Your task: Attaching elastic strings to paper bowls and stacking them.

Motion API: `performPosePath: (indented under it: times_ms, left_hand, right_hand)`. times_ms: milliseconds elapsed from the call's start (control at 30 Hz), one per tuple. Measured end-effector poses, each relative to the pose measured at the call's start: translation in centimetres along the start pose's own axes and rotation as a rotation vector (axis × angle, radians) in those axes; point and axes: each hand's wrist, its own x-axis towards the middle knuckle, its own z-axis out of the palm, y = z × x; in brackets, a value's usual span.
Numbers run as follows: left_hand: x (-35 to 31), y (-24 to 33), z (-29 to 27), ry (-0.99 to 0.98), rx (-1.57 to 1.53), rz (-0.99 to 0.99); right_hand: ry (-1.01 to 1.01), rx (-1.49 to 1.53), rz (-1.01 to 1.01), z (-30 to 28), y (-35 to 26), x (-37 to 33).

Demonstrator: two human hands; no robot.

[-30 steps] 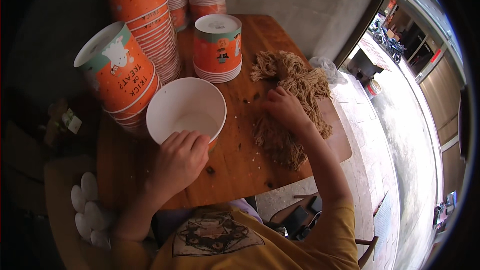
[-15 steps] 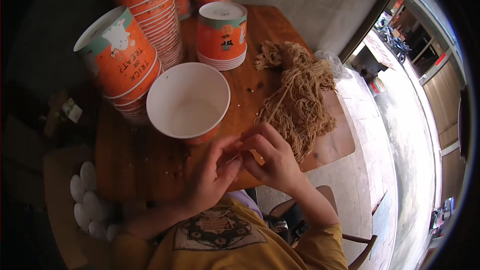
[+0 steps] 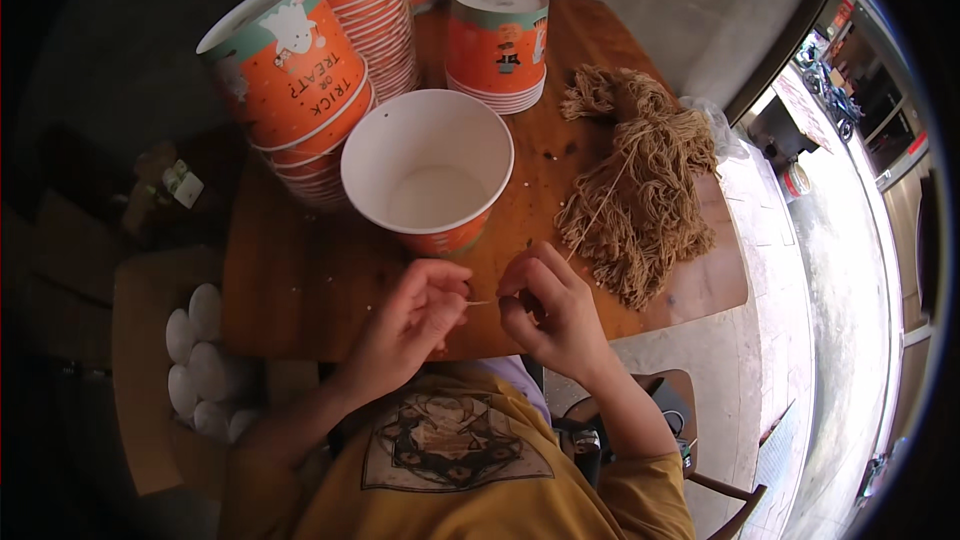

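Note:
Close to the table's front edge, my left hand (image 3: pixel 418 312) is closed in a pinch, and a short piece of pale string (image 3: pixel 480 302) sticks out of its fingertips. My right hand (image 3: pixel 548 308) has its fingers curled together at the string's other side; a strand seems to run from it up toward the bundle of tan string (image 3: pixel 640 190). That bundle lies loose and tangled to the right. Just beyond my hands an orange paper bucket (image 3: pixel 445 238) stands mouth up, white inside, with a small hole near its rim. Neither hand touches it.
Upside-down orange buckets stand nested in a leaning stack (image 3: pixel 300 70), a tall stack (image 3: pixel 370 10) and a short stack (image 3: pixel 497 45). The wooden table (image 3: pixel 290 305) ends just before my body. Several white rounded objects (image 3: pixel 210 370) sit on a chair at lower left. A clear plastic bag (image 3: pixel 715 125) lies behind the string.
My hands have moved apart from near touching, with the short string now showing between them. The whole view has shifted, so the table and buckets appear farther right and higher.

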Motion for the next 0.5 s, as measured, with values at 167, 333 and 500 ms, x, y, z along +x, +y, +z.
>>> performPosePath:
  times_ms: [167,333,500]
  left_hand:
    - [0.9,-0.2,0.1,-0.075,0.035,-0.14]
    - [1.0,-0.2,-0.5,0.022,0.482,0.165]
    - [0.8,0.2,-1.4,0.085,0.831,0.435]
  right_hand:
    - [-0.005,-0.048,-0.007,0.3,-0.4,0.1]
    - [-0.07,-0.045,0.019,0.7,0.3,0.0]
    - [-0.097,-0.056,0.015,1.5,0.3,0.4]
